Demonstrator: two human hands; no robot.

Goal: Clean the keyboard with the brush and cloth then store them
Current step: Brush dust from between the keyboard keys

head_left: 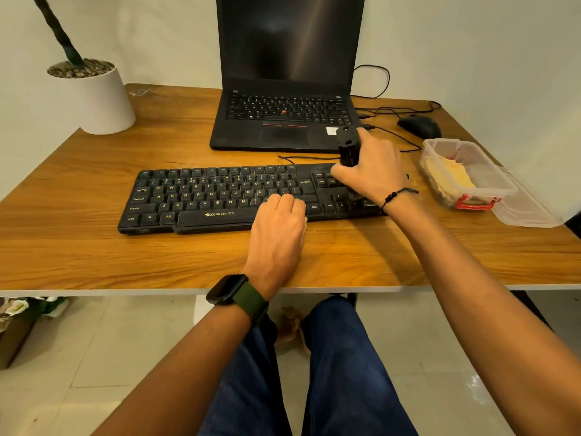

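Wooden desk (94, 190) carries a black keyboard (195, 196) lying near its front edge, with a laptop (283, 89) beyond it; a clear box (468, 171) holding the yellow cloth (449, 180) sits at the right. Left hand (278, 234) rests on the keys with fingers curled, holding nothing; right hand (374, 171) grips the black brush (348, 146) upright over the keyboard's right end.

Bare forearms, no sleeves. The left wrist bore a black smartwatch (227, 289) on a green strap; the right wrist carried a dark beaded bracelet (396, 194). Legs wore blue jeans (342, 366).
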